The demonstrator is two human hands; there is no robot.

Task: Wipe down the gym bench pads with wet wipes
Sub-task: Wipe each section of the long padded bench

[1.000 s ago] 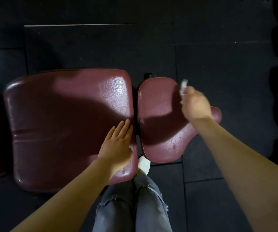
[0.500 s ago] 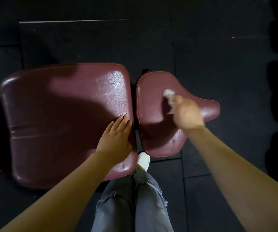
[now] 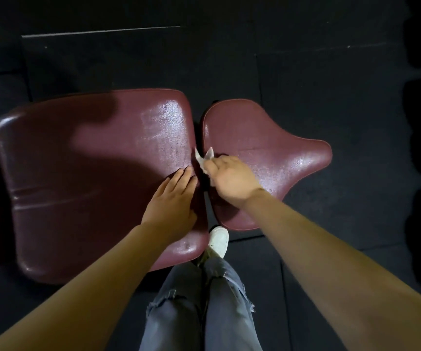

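Wipe (image 3: 205,160) bunched in my right hand (image 3: 232,182) at the seat pad (image 3: 267,148) edge; left hand (image 3: 172,198) flat; press firmly along it.

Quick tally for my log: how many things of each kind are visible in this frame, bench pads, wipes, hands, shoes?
Maroon bench pads: 2, the large pad and the small seat pad
Wet wipes: 1, the wet wipe in the right hand
Hands: 2, the left hand and the right hand
White shoes: 1, the white shoe
Total: 6
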